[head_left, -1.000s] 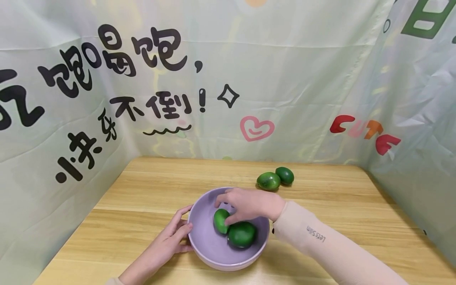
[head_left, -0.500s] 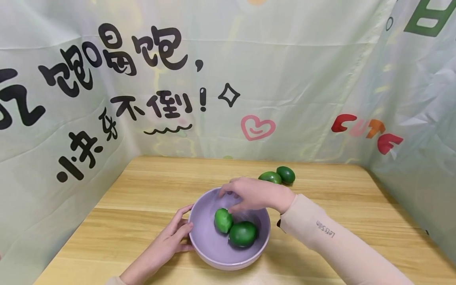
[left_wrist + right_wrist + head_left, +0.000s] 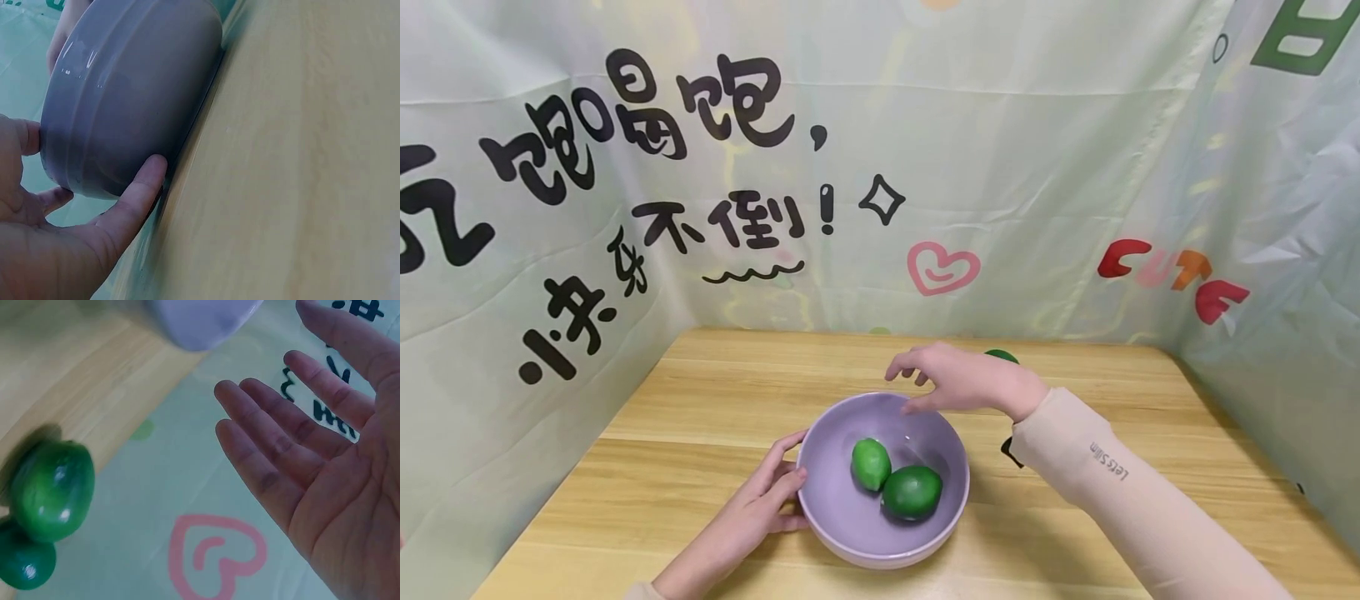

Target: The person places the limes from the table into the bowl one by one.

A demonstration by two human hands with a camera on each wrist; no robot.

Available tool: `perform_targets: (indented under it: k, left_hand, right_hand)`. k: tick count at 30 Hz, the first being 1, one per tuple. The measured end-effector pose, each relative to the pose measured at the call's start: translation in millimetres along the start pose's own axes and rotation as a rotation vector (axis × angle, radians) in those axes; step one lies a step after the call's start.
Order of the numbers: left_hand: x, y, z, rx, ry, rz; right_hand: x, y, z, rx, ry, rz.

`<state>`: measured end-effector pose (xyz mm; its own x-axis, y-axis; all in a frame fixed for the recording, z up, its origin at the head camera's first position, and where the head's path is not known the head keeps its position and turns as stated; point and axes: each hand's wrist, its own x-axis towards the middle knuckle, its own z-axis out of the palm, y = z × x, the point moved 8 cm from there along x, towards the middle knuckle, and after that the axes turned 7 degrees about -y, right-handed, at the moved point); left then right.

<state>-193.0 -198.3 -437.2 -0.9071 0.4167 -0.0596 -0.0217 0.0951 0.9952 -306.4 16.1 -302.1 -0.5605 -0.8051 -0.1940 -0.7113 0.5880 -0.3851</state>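
Observation:
A purple bowl (image 3: pixel 827 517) stands on the wooden table, holding a bright green lime (image 3: pixel 870 463) and a larger dark green oval fruit (image 3: pixel 913 492) side by side. My left hand (image 3: pixel 763 493) grips the bowl's left side, thumb at the rim and fingers against the outer wall, as the left wrist view (image 3: pixel 134 200) also shows. Above the bowl's far rim, my right hand (image 3: pixel 966 379) holds nothing; its fingers are spread and relaxed in the right wrist view. Past it lie a mottled green fruit (image 3: pixel 53 490) and a smaller dark green one (image 3: pixel 25 556), touching.
The wooden table (image 3: pixel 700 408) ends at a pale printed cloth (image 3: pixel 1037 167) hung at the back and both sides. In the head view my right hand hides the mottled fruit and part of the dark one behind it.
My right hand has let go of the bright green lime and risen out of the bowl, back and to the right. The lime has settled beside the larger fruit. My left hand stays put.

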Motion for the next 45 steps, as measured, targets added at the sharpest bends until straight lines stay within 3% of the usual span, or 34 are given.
perform_targets:
  k: [14,21,26,45]
  left_hand:
    - [-0.9,-2.2,0.0,-0.059,-0.017,-0.005]
    - [-1.2,-1.7,-0.3,-0.066,-0.018,-0.008]
    - [-0.9,-1.8,-0.5,-0.069,-0.017,-0.009]
    - [0.0,-1.8,-0.3,-0.056,-0.017,-0.007]
  right_hand:
    - [0.7,41.9,-10.1,-0.057,0.056,0.066]
    - [-2.4,70.7,-9.4,-0.068,0.088,0.226]
    - [-3.5,87.7,-6.3,-0.091,0.112,0.282]
    - [2.2,127.0,11.0,-0.068,0.077,0.387]
